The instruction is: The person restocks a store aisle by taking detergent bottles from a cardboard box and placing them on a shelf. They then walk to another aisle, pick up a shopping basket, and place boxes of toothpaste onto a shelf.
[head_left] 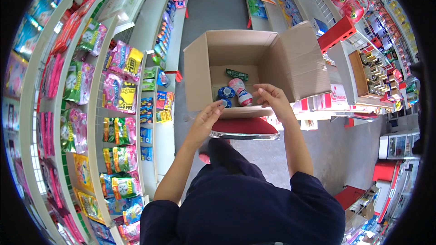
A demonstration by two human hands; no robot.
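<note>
An uncovered cardboard box [238, 49] rests on a red-cushioned seat [244, 126] in front of me. At the bottom of the box lie a pink and white bottle [240, 92], a dark green packet [237, 74] and two blue round-topped items [226, 92], whose kind I cannot tell. My left hand [207, 119] is at the box's near left corner, fingers apart and holding nothing. Above the near right part of the box is my right hand [271, 100], also empty, its fingers spread beside the bottle.
Shelves with detergent packets [124, 158] and other packaged goods line the left side. On the right stand more shelves, with a wooden tray [359, 75] of metallic-looking items and a red basket or bin [336, 34]. Grey floor [218, 3] runs between the rows.
</note>
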